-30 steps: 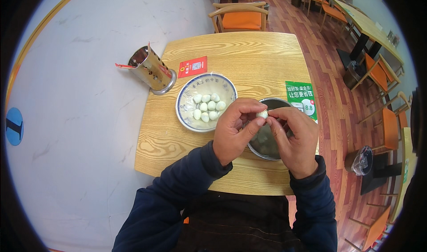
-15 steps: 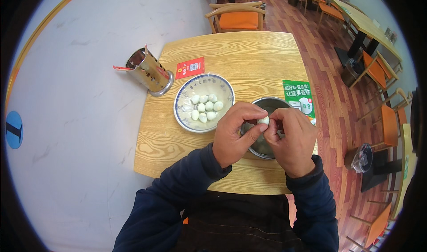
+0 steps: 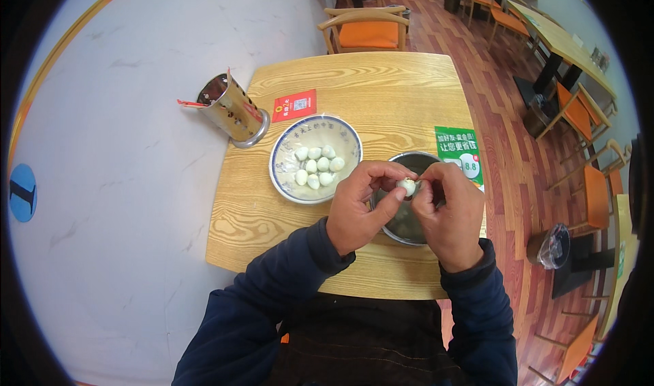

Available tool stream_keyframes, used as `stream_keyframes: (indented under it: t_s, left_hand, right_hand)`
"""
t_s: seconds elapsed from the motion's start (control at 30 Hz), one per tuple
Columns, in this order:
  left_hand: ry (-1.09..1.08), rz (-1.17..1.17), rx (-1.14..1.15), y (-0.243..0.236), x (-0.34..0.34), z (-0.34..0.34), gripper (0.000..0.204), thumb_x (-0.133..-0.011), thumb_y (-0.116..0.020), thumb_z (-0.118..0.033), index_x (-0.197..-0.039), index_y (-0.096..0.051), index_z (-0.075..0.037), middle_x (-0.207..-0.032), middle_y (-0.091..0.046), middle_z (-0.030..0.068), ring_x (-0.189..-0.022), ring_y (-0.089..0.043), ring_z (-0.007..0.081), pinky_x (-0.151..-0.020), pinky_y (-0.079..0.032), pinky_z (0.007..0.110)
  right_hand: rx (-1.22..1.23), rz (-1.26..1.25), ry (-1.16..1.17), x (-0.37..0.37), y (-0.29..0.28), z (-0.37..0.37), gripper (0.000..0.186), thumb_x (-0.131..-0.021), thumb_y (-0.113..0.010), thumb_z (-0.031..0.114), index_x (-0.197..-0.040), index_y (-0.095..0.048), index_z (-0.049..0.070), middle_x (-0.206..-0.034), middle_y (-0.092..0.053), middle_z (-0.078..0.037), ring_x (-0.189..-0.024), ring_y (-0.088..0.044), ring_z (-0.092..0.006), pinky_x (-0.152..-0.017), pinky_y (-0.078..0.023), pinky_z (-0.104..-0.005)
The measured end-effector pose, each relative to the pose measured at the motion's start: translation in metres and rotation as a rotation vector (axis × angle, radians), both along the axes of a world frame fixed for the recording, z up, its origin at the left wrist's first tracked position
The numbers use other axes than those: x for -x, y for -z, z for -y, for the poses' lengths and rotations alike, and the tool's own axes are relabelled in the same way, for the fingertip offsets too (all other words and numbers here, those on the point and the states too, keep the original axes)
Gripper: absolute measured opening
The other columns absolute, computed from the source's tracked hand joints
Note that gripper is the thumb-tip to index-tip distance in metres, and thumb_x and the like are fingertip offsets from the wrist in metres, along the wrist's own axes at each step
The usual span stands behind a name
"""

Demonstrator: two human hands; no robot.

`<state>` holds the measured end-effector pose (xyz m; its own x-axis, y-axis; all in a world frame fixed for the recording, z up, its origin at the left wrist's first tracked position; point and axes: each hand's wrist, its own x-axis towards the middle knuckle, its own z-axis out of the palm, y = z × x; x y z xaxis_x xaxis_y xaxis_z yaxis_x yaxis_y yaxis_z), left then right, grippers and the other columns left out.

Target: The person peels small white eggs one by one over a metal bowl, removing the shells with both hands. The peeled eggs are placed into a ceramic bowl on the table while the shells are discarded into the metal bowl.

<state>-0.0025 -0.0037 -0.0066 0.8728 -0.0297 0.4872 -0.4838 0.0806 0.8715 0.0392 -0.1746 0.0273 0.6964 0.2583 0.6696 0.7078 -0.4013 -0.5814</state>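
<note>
Between my fingertips is a small quail egg (image 3: pixel 408 188), pale with brownish flecks on its top, its shell partly off. My left hand (image 3: pixel 360 205) grips it between thumb and fingers. On its right side, the closed thumb and forefinger of my right hand (image 3: pixel 451 212) pinch at the shell. Both hands are over a steel bowl (image 3: pixel 403 233), which they partly cover; liquid and pale, blurry shapes show inside. To the left, a white bowl with a blue rim (image 3: pixel 281 170), lined with clear plastic, holds several peeled quail eggs (image 3: pixel 313 166).
A tilted-looking metal chopstick holder (image 3: pixel 235 110) stands at the table's left edge by the wall. A red card (image 3: pixel 294 105) and a green leaflet (image 3: pixel 458 147) lie on the wooden table (image 3: pixel 368 79). An orange-seated chair (image 3: pixel 368 35) is beyond; a bin (image 3: pixel 548 246) stands right.
My right fingers have shifted slightly at the egg, and more of its pale surface and flecked top now shows. The whole view has moved a little.
</note>
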Motion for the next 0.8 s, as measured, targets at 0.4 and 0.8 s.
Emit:
stream_keyframes:
  t_s: [0.4,0.8]
  left_hand:
    - [0.039,-0.091,0.222,-0.003,0.001,-0.001,0.023,-0.104,-0.057,0.005,-0.127,-0.055,-0.001,-0.131,-0.064,0.0159,-0.117,-0.064,0.0163,-0.1,-0.056,0.032]
    - [0.021,-0.016,0.126,0.001,-0.002,-0.001,0.026,-0.102,-0.056,0.009,-0.127,-0.057,0.0,-0.131,-0.063,0.0165,-0.12,-0.063,0.0191,-0.103,-0.053,0.033]
  right_hand:
    - [0.044,-0.005,-0.066,0.0,-0.008,0.004,0.02,-0.074,-0.072,-0.004,-0.092,-0.066,0.004,-0.084,-0.065,-0.012,-0.074,-0.067,-0.0315,-0.065,-0.054,-0.0404]
    - [-0.006,-0.084,-0.14,0.004,-0.013,0.005,0.017,-0.082,-0.077,-0.001,-0.097,-0.071,0.003,-0.087,-0.069,-0.011,-0.071,-0.068,-0.0282,-0.063,-0.055,-0.0359]
